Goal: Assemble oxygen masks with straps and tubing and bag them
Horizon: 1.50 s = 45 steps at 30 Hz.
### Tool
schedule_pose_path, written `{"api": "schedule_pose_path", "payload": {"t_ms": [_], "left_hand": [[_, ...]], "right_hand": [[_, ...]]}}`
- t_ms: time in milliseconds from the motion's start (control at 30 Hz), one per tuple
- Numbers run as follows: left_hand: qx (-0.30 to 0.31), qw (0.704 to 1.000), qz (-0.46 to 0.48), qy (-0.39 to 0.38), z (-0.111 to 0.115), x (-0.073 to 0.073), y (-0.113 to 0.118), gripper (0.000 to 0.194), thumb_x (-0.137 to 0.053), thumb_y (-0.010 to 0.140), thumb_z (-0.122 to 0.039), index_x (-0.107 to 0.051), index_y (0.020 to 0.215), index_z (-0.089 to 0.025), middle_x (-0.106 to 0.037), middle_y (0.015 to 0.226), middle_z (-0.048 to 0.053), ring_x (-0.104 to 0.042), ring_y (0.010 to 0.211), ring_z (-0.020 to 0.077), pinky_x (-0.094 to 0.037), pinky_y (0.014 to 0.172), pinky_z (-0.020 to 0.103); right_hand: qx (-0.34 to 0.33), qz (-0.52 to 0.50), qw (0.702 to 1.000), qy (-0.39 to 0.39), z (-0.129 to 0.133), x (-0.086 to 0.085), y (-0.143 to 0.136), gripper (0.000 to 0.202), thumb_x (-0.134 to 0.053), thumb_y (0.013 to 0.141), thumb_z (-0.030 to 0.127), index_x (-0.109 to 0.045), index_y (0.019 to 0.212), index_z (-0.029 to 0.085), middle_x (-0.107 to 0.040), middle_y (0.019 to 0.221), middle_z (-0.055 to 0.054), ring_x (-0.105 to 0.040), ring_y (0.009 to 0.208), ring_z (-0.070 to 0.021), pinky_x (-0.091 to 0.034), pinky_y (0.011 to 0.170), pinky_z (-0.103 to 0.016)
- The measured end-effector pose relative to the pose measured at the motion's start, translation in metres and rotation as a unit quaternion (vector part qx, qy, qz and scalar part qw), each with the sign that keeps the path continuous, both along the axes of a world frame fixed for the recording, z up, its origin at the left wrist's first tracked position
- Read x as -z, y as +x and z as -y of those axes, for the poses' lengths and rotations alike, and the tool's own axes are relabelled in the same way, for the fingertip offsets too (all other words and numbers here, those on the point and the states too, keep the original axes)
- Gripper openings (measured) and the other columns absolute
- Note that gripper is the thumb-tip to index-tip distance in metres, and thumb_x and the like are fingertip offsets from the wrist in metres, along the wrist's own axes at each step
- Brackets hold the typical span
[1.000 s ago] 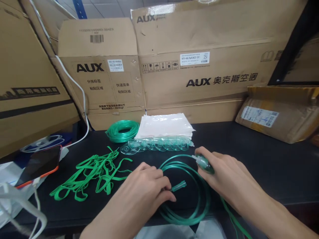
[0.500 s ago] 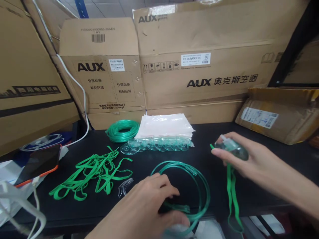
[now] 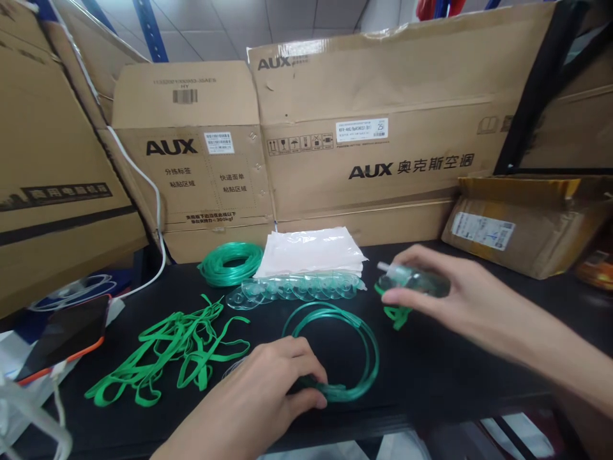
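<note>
My left hand [image 3: 275, 383] is closed with thumb and fingers on a loose loop of green tubing [image 3: 376, 358] lying near the table's front edge. In my right hand [image 3: 450, 281] is a clear green oxygen mask [image 3: 424, 283], held above the table to the right, its pale connector pointing left. A green elastic strap [image 3: 398, 316] hangs bunched beneath the mask. Left of my left hand lies a tangled pile of green elastic straps [image 3: 191, 342]. Some thin, clear or metallic strips [image 3: 233, 369] are partly hidden behind that hand.
A row of nested clear masks [image 3: 306, 287] lies before a stack of white packets [image 3: 311, 252]. Beside them sits a thick coil of green tubing [image 3: 207, 271]. A phone [image 3: 67, 335] with white cables lies left. Cardboard [image 3: 402, 144] stands behind; a taped box [image 3: 522, 246] is at right.
My left hand has closed on the tubing loop. My right hand has moved left with the mask, and the strap that dangled long is now bunched below it. The camera view has tilted up slightly.
</note>
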<state>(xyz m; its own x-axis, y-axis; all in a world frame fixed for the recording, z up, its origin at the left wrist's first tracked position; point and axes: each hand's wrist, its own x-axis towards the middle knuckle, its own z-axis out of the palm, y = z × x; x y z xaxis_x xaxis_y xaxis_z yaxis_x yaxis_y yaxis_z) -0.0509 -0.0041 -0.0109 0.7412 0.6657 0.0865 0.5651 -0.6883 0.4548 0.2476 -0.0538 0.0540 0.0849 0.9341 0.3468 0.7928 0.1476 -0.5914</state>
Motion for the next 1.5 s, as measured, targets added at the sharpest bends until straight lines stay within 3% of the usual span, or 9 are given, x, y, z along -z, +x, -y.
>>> {"api": "schedule_pose_path", "payload": {"t_ms": [167, 333, 467, 833, 1033, 1200, 1367, 1500], "left_hand": [[-0.005, 1.000, -0.003, -0.022, -0.002, -0.022, 0.014, 0.006, -0.080, 0.091, -0.039, -0.079, 0.097, -0.037, -0.077, 0.102, -0.009, -0.069, 0.101, 0.0178, -0.047, 0.090, 0.025], [-0.029, 0.995, 0.052, -0.078, -0.012, -0.036, 0.019, 0.013, -0.072, 0.096, -0.037, -0.080, 0.106, -0.037, -0.077, 0.093, -0.008, -0.072, 0.090, 0.0150, -0.050, 0.080, 0.022], [-0.032, 0.991, 0.084, -0.096, -0.016, -0.031, 0.016, 0.014, -0.072, 0.095, -0.039, -0.080, 0.106, -0.034, -0.077, 0.092, -0.007, -0.072, 0.086, 0.0140, -0.053, 0.079, 0.021], [-0.011, 0.989, 0.099, -0.111, -0.025, -0.031, 0.013, 0.013, -0.072, 0.096, -0.035, -0.079, 0.105, -0.029, -0.079, 0.095, -0.005, -0.073, 0.086, 0.0149, -0.054, 0.080, 0.022], [0.011, 0.993, 0.099, -0.062, -0.025, -0.029, 0.016, 0.010, -0.072, 0.098, -0.036, -0.078, 0.104, -0.032, -0.077, 0.097, -0.010, -0.069, 0.090, 0.0113, -0.049, 0.083, 0.020], [0.019, 0.992, 0.118, -0.030, -0.024, -0.028, 0.020, 0.011, -0.070, 0.101, -0.040, -0.078, 0.104, -0.033, -0.075, 0.097, -0.012, -0.068, 0.091, 0.0092, -0.044, 0.085, 0.019], [0.012, 0.991, 0.129, -0.015, -0.026, -0.027, 0.021, 0.012, -0.067, 0.103, -0.040, -0.077, 0.106, -0.034, -0.075, 0.098, -0.012, -0.067, 0.093, 0.0091, -0.043, 0.085, 0.019], [0.010, 0.993, 0.116, -0.005, -0.026, -0.025, 0.022, 0.016, -0.063, 0.105, -0.041, -0.077, 0.105, -0.033, -0.073, 0.100, -0.010, -0.065, 0.096, 0.0118, -0.042, 0.087, 0.022]], "right_hand": [[-0.051, -0.001, 0.995, -0.085, -0.004, 0.022, 0.001, 0.046, -0.079, 0.083, 0.057, -0.078, 0.121, 0.033, -0.080, 0.101, -0.001, -0.070, 0.085, -0.0275, -0.051, 0.073, -0.034], [-0.117, 0.029, 0.985, -0.123, -0.003, 0.010, -0.002, 0.055, -0.079, 0.078, 0.067, -0.079, 0.125, 0.038, -0.080, 0.095, 0.001, -0.070, 0.081, -0.0250, -0.050, 0.069, -0.030], [-0.140, 0.055, 0.979, -0.136, -0.003, 0.005, -0.008, 0.048, -0.075, 0.082, 0.070, -0.080, 0.119, 0.040, -0.077, 0.087, 0.003, -0.066, 0.075, -0.0212, -0.047, 0.064, -0.027], [-0.166, 0.063, 0.964, -0.198, -0.012, 0.019, -0.015, 0.048, -0.076, 0.083, 0.067, -0.079, 0.122, 0.038, -0.072, 0.083, 0.002, -0.059, 0.071, -0.0185, -0.041, 0.061, -0.026], [-0.176, 0.071, 0.951, -0.243, -0.016, 0.021, -0.020, 0.051, -0.076, 0.083, 0.066, -0.077, 0.125, 0.037, -0.061, 0.068, 0.004, -0.047, 0.060, -0.0150, -0.034, 0.054, -0.026], [-0.167, 0.049, 0.963, -0.206, -0.017, 0.021, -0.019, 0.054, -0.080, 0.081, 0.063, -0.074, 0.129, 0.038, -0.073, 0.082, 0.004, -0.060, 0.072, -0.0186, -0.042, 0.061, -0.026], [-0.139, 0.062, 0.974, -0.168, -0.019, 0.019, -0.019, 0.032, -0.078, 0.084, 0.054, -0.083, 0.104, 0.029, -0.070, 0.075, 0.004, -0.053, 0.067, -0.0164, -0.038, 0.057, -0.026], [-0.166, 0.041, 0.971, -0.169, -0.020, 0.019, -0.017, 0.031, -0.077, 0.086, 0.049, -0.083, 0.108, 0.028, -0.078, 0.088, 0.001, -0.061, 0.074, -0.0198, -0.043, 0.062, -0.027]]}}
